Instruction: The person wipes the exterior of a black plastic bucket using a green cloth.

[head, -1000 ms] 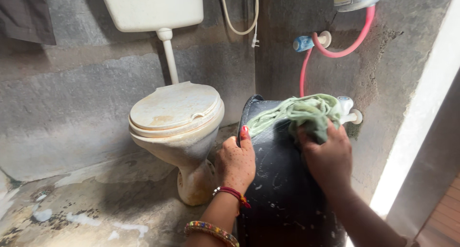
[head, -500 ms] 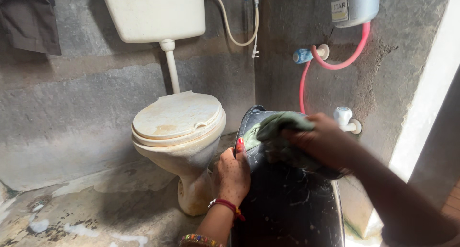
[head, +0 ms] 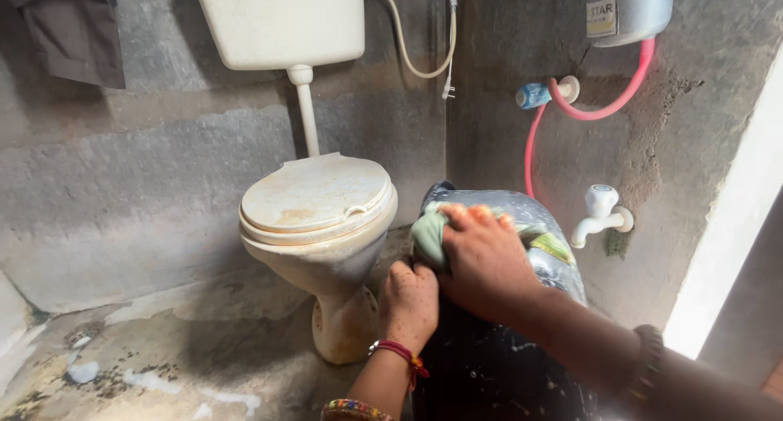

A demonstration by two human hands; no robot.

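Toilet (head: 318, 217), lid shut, sits left-centre w/ cistern (head: 281, 21) on the far wall. Near it, left hand (head: 408, 303) is curled on the left edge of the black bucket (head: 489, 356), bracing it. Right hand (head: 481, 258) presses flat on a green cloth (head: 428, 237), fingers clamped over it at the bucket's far-left top. Looks like mid-wipe; next stroke prob. needs firm pressure and a steady brace. White tap (head: 599, 213) at right. Bucket bottom cut off by the frame edge; much of the cloth hidden under the hand.
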